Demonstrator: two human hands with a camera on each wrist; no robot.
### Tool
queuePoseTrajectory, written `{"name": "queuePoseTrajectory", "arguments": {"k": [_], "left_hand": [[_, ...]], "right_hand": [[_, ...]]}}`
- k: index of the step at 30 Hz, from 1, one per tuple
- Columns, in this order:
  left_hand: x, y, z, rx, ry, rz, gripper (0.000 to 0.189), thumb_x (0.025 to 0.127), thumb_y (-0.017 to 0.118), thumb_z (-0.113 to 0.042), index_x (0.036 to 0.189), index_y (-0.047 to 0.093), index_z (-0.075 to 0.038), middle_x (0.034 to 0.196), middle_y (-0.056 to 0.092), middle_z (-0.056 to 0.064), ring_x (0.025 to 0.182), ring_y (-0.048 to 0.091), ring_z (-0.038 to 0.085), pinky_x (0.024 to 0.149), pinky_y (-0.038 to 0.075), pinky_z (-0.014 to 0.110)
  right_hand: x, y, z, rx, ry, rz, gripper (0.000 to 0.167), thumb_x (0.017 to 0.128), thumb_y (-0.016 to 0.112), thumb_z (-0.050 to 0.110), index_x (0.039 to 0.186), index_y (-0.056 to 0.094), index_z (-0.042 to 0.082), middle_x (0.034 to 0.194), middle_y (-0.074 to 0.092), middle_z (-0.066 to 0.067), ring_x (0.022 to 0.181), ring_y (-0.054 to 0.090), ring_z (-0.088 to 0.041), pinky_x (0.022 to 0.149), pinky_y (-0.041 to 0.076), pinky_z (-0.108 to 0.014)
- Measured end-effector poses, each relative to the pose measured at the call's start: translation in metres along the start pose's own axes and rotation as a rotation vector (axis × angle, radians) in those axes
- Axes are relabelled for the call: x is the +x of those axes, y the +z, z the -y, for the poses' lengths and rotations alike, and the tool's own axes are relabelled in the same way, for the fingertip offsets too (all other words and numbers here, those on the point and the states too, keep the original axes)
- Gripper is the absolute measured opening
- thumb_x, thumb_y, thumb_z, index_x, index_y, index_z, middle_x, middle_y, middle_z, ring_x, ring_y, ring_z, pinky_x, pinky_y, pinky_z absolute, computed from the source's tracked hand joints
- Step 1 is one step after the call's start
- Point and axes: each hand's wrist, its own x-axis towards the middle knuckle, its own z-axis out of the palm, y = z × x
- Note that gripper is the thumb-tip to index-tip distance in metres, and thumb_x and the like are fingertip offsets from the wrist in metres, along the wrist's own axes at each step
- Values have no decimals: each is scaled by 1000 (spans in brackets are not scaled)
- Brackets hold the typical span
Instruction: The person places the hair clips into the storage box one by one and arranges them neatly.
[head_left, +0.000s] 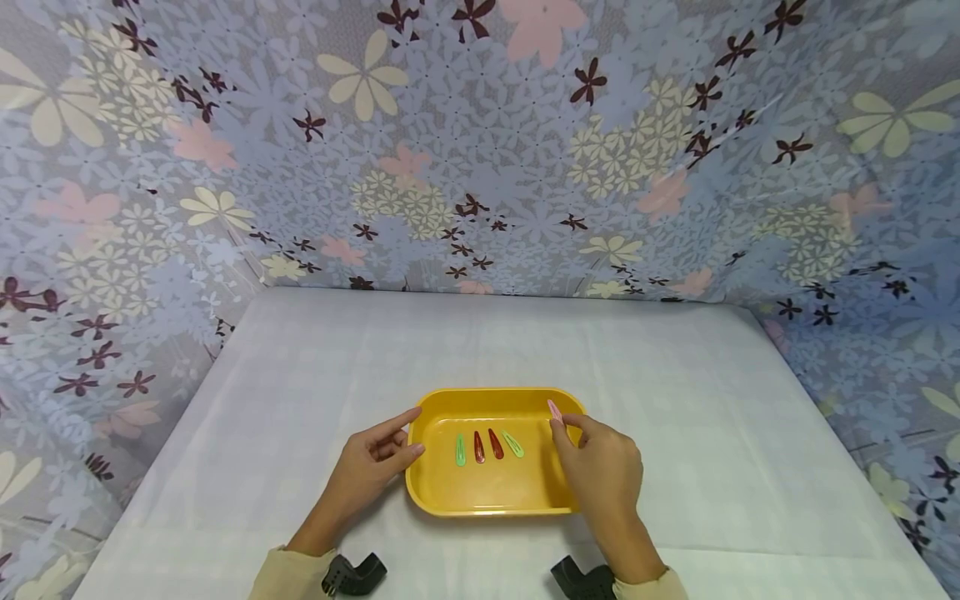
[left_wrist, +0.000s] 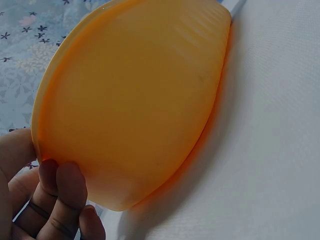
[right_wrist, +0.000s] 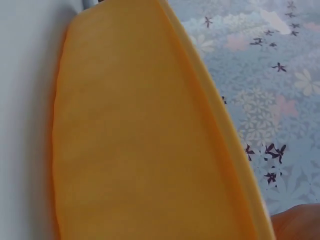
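Observation:
A yellow tray (head_left: 487, 490) stands on the white cloth near the front. My left hand (head_left: 366, 468) holds its left rim, with some fingers curled against the outer wall, as the left wrist view also shows. Between the thumb and fingers of my right hand (head_left: 606, 475) is a pink snap hair clip (head_left: 554, 410), held over the tray's right end. In a row on the tray floor lie a green clip (head_left: 461, 451), a dark red clip (head_left: 479, 447), a second red clip (head_left: 496, 444) and a light green clip (head_left: 513, 443). The right wrist view shows mostly the tray's outer wall (right_wrist: 130, 130).
White cloth (head_left: 337, 342) covers the table around the tray. Flowered fabric (head_left: 480, 150) hangs behind and along both sides. A black wrist device (head_left: 354, 575) sits by the left sleeve, another (head_left: 583, 579) by the right.

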Motion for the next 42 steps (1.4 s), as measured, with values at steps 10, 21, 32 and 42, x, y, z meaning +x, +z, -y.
{"name": "queuePoseTrajectory", "arguments": {"k": [10,21,32,42], "left_hand": [[0,-1,-1,-1,2,3,53,94,78,-23,143,62,-14,95,62,11,66,52,11,58,42,20],[0,0,0,3,-2,1,53,93,78,-23,143,62,-13,95,64,11,67,54,11,59,45,20],[-1,0,-1,0,-23,-5,54,93,79,-24,143,62,-14,96,64,11,68,55,12,60,45,20],[-1,0,-2,8,-14,1,54,93,79,-22,143,62,-13,94,64,10,68,55,12,60,46,21]], "right_hand": [[1,6,11,-59,-6,123,21,88,81,26,93,82,5,47,36,6,43,31,-12,41,24,-27],[4,16,18,-129,-13,190,24,89,82,29,87,82,6,62,65,-5,45,46,-18,40,37,-29],[7,23,22,-206,4,332,35,93,78,29,66,71,8,49,43,2,45,41,-17,43,31,-28],[11,26,24,-241,33,421,41,93,75,25,58,60,11,51,44,-1,49,43,-18,46,34,-30]]}}
